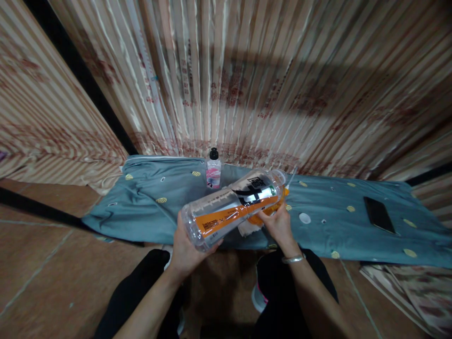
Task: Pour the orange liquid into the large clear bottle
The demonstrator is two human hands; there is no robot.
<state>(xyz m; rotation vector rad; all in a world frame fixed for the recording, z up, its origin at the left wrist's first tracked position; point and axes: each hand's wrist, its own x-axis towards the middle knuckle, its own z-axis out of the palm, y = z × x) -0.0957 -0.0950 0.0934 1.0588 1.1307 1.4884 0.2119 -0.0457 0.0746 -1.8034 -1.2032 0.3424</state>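
Observation:
A large clear plastic bottle (233, 207) with an orange, black and white label lies tilted across the middle, its open neck up to the right. My left hand (192, 247) is wrapped around its base. Under the neck end, my right hand (277, 223) closes on an orange container (263, 214), mostly hidden behind the bottle. A thin pale tube (292, 177) sticks up beside the neck. Below the bottle lies a crumpled white cloth or tissue (250, 229). Behind it stands a small clear bottle (213, 169) with a black cap and pink label.
These things are on a low surface covered with a teal cloth (169, 188). A round white cap or lid (304, 218) lies right of my hand, and a dark phone (379, 215) further right. A pleated curtain (240, 84) hangs behind; a black pole (81, 75) stands at left.

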